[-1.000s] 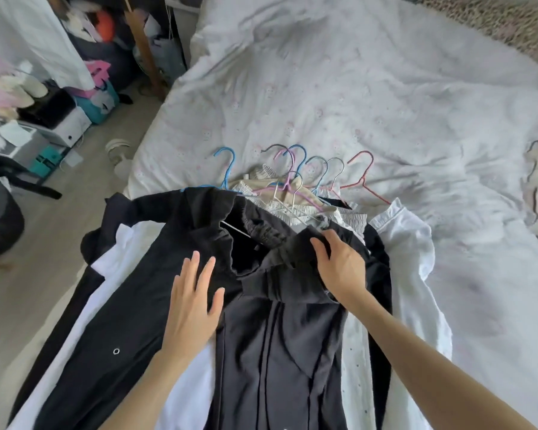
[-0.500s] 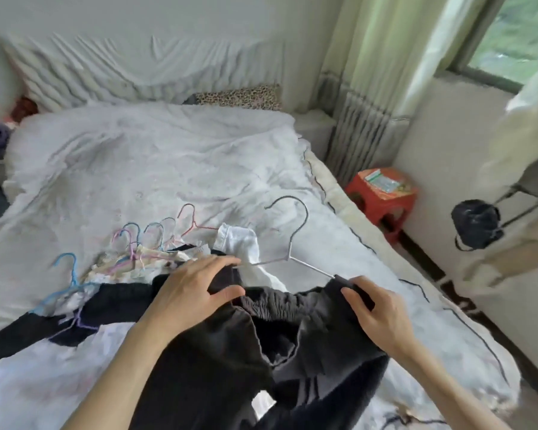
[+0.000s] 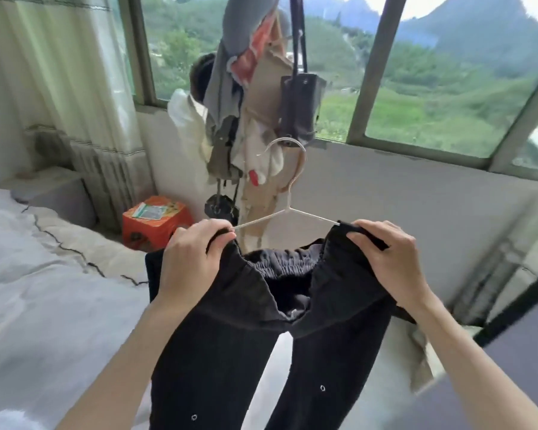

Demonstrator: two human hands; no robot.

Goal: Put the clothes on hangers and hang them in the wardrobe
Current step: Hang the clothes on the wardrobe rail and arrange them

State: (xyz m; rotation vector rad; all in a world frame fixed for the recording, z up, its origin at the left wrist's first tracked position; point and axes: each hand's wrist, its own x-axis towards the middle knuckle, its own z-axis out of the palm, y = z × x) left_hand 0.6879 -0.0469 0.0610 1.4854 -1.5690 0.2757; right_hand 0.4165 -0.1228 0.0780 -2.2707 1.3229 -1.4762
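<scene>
I hold up black trousers [image 3: 261,321] on a thin white wire hanger [image 3: 289,209] in front of me. My left hand [image 3: 190,262] grips the left end of the waistband together with the hanger's left arm. At the right end, my right hand [image 3: 389,259] grips the waistband and the hanger's other tip. The elastic waistband sags between my hands and both legs hang straight down. The hanger's hook points up, free of any rail. No wardrobe is in view.
A coat stand [image 3: 255,103] loaded with clothes and a dark bag [image 3: 298,107] rises just behind the hanger, before a large window [image 3: 416,72]. An orange stool [image 3: 156,221] sits by the curtain [image 3: 75,88]. The white bed [image 3: 44,290] lies to my left.
The trousers on the hanger have been lifted off the bed and held up in the air. My view has swung right from the bed to the window and coat stand.
</scene>
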